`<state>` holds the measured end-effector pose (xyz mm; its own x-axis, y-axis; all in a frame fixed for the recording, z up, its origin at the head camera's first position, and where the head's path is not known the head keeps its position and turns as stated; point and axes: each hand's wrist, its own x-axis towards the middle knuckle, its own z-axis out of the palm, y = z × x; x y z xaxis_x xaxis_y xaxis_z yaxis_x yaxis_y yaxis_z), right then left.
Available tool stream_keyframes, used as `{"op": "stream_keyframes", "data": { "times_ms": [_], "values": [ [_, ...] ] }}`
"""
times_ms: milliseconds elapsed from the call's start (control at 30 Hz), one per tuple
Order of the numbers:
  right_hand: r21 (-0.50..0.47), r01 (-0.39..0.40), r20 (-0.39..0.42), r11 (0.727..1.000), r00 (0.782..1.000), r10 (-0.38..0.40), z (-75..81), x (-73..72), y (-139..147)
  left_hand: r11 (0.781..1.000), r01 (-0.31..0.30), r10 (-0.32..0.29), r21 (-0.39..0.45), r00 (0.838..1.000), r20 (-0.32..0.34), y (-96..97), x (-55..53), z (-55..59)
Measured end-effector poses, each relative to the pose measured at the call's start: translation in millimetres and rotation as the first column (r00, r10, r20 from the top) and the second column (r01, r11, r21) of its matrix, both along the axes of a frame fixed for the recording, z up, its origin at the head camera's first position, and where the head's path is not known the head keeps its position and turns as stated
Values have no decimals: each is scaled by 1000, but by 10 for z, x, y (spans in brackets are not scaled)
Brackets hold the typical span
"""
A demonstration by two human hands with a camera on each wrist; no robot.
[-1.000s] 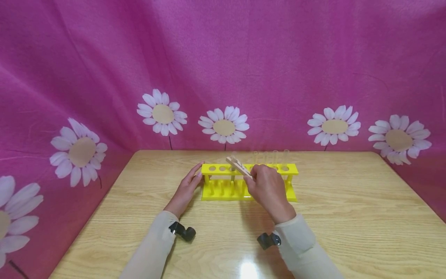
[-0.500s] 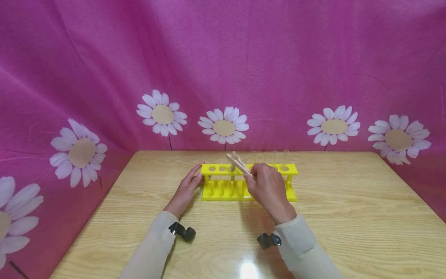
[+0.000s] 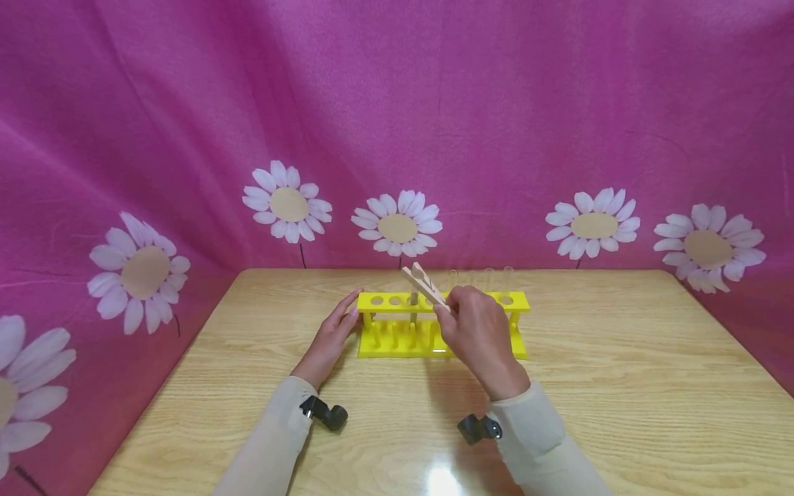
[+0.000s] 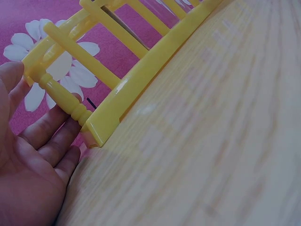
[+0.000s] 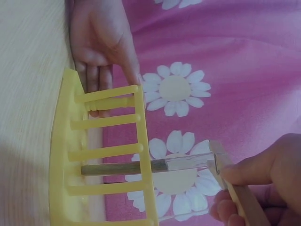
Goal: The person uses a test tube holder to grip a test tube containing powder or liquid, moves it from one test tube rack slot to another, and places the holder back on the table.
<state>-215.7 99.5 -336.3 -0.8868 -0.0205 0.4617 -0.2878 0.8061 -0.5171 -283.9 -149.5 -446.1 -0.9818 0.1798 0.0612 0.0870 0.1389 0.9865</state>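
Observation:
My right hand (image 3: 480, 341) grips a wooden test tube clamp (image 3: 428, 288) by its handle, thumb on top. In the right wrist view the clamp's tips are spread at the mouth of a glass test tube (image 5: 187, 162), which has dark liquid in its lower part. This tube stands upright in the yellow test tube rack (image 3: 397, 353), third hole from the left. At the rack's left end, my left hand (image 3: 327, 341) rests with fingers extended along the side; in the left wrist view its fingers (image 4: 54, 134) reach behind the end post and the thumb is up at the top bar.
Several clear test tubes (image 3: 508, 279) stand in the right part of the rack, partly hidden by my right hand. The wooden table (image 3: 620, 358) extends around it. Behind hangs a pink curtain (image 3: 496, 124) with white daisies.
The clamp has risen a little along the tube to its mouth, and its two arms now show further apart. The left hand and the rack have stayed in place.

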Motion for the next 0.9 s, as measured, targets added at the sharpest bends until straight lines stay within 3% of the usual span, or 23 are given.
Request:
{"op": "stream_keyframes", "data": {
  "times_ms": [400, 433, 900],
  "values": [
    [-3, -3, -28, 1000, 1000, 3, 26, 12, 8, 1000, -14, 15, -6, 1000, 27, 15, 24, 53],
    [-2, -2, -30, 1000, 1000, 2, 27, 12, 7, 1000, -19, 19, -6, 1000, 21, 10, 3, 14],
    [-17, 10, -33, 1000, 999, -11, 53, 16, 21, 1000, -21, 21, 0, 1000, 15, 17, 11, 8]
  ]
}}
